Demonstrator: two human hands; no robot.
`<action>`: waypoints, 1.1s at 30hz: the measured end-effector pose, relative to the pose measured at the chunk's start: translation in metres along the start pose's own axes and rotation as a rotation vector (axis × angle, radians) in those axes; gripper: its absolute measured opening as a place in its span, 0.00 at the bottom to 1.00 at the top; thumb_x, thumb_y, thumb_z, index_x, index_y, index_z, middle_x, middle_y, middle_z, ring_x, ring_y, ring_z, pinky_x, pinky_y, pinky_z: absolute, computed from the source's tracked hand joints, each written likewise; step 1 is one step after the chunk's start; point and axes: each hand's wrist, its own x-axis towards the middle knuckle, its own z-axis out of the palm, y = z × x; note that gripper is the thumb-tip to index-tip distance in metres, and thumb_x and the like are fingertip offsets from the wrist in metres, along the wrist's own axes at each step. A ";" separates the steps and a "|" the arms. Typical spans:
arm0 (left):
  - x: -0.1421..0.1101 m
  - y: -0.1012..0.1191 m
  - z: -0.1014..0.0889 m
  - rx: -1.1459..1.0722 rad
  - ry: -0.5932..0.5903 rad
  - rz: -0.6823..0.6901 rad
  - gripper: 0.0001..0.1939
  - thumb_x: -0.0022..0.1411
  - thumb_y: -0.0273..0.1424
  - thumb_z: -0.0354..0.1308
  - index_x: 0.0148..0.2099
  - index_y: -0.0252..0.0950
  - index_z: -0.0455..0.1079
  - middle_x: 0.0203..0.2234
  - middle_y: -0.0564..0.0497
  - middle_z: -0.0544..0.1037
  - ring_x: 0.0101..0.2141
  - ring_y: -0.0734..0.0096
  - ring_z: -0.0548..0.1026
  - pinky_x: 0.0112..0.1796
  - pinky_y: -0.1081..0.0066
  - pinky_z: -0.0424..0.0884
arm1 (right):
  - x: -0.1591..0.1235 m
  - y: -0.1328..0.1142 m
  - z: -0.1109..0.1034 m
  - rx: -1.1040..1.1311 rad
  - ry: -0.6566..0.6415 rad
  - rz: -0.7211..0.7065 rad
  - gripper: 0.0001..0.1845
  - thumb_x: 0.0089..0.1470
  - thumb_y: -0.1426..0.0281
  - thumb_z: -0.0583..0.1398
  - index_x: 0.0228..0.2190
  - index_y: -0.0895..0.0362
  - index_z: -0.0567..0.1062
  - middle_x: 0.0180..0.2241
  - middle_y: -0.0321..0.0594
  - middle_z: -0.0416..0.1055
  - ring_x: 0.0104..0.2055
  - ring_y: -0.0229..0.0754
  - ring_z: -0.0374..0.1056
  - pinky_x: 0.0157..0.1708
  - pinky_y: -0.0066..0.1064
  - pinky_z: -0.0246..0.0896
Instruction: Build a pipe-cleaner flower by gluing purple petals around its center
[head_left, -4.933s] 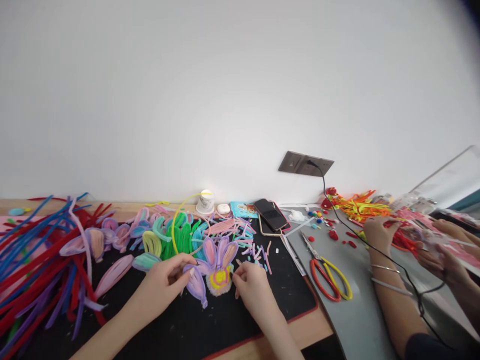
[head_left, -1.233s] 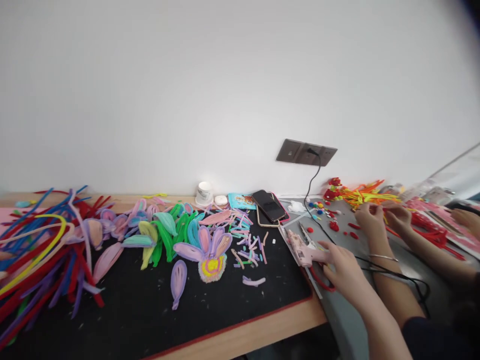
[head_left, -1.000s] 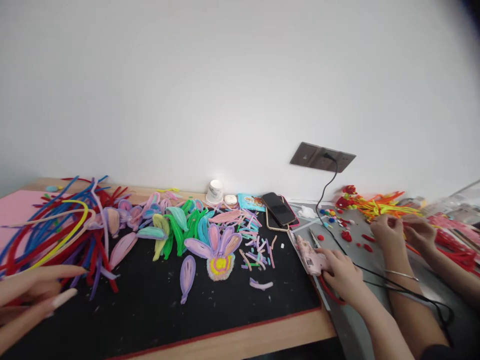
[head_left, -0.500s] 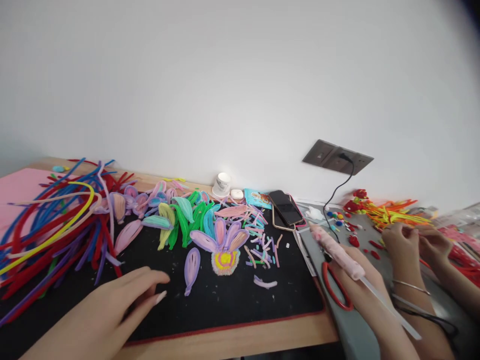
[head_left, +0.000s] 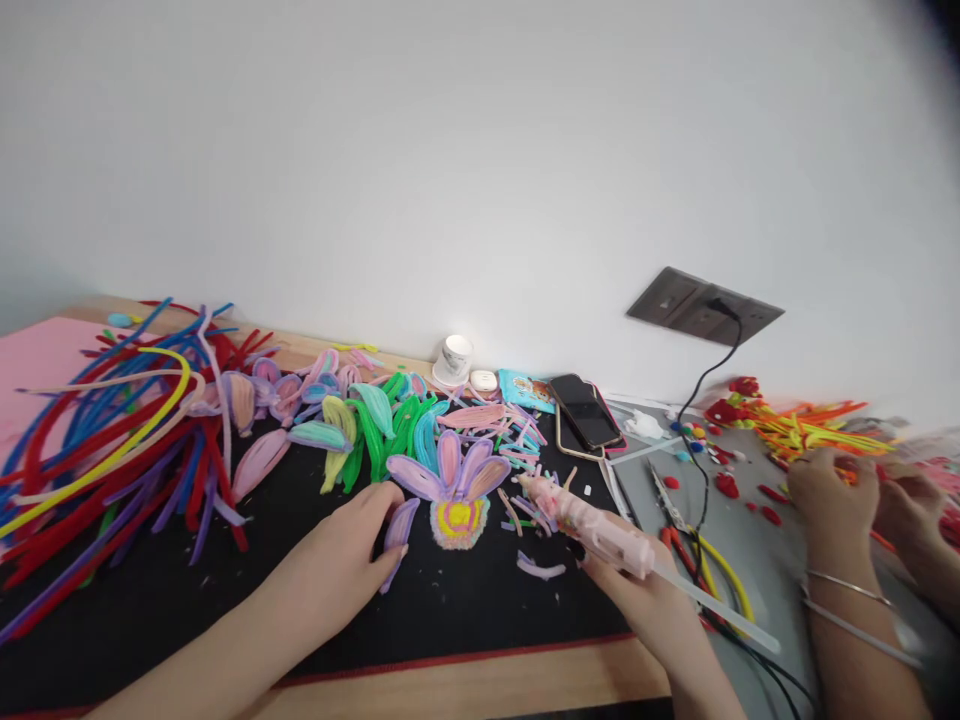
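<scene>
Between the thumb and fingers of my left hand (head_left: pixel 356 545) is a loose purple pipe-cleaner petal (head_left: pixel 400 535), partly covered by the fingers and tilted at the mat. My right hand (head_left: pixel 630 590) grips a pale pink hot glue gun (head_left: pixel 600 530), its nozzle pointing left and a clear glue stick (head_left: pixel 724 605) sticking out of the back. A pipe-cleaner flower (head_left: pixel 459 515) with a yellow centre and several purple and pink petals along its top lies flat between both hands. Short pipe-cleaner offcuts (head_left: pixel 540 568) lie near the nozzle.
Loose pipe cleaners (head_left: pixel 142 430) heap up at the left, beside green pipe-cleaner leaves (head_left: pixel 367 430). Phones (head_left: pixel 589 410) and a white cup (head_left: pixel 454 358) stand near the wall. Pliers (head_left: pixel 694 540) and a black cord (head_left: pixel 701 470) lie right of the mat. A co-worker's hands (head_left: pixel 832 495) work at far right.
My left hand has moved right and taken hold of the loose purple petal. My right hand has brought the glue gun leftward over the mat, uncovering the pliers.
</scene>
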 end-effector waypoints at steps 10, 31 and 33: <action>0.026 0.014 -0.021 -0.568 -0.156 -0.086 0.14 0.57 0.39 0.56 0.44 0.39 0.65 0.21 0.55 0.75 0.24 0.68 0.74 0.25 0.73 0.69 | 0.019 0.007 0.021 0.171 -0.061 0.034 0.08 0.46 0.69 0.61 0.30 0.59 0.77 0.26 0.39 0.74 0.28 0.42 0.68 0.30 0.29 0.65; 0.050 0.010 -0.020 -0.827 -0.281 0.007 0.15 0.51 0.40 0.65 0.36 0.35 0.70 0.30 0.52 0.75 0.29 0.74 0.70 0.32 0.75 0.68 | 0.049 0.018 0.036 0.584 -0.282 0.157 0.19 0.44 0.57 0.66 0.28 0.60 0.72 0.20 0.38 0.71 0.18 0.31 0.57 0.17 0.22 0.51; 0.050 0.010 -0.019 -0.813 -0.295 0.006 0.15 0.52 0.41 0.65 0.36 0.35 0.70 0.29 0.53 0.74 0.29 0.75 0.70 0.33 0.76 0.67 | 0.049 0.019 0.037 0.599 -0.296 0.136 0.18 0.45 0.58 0.66 0.27 0.60 0.72 0.20 0.37 0.70 0.18 0.31 0.58 0.17 0.22 0.52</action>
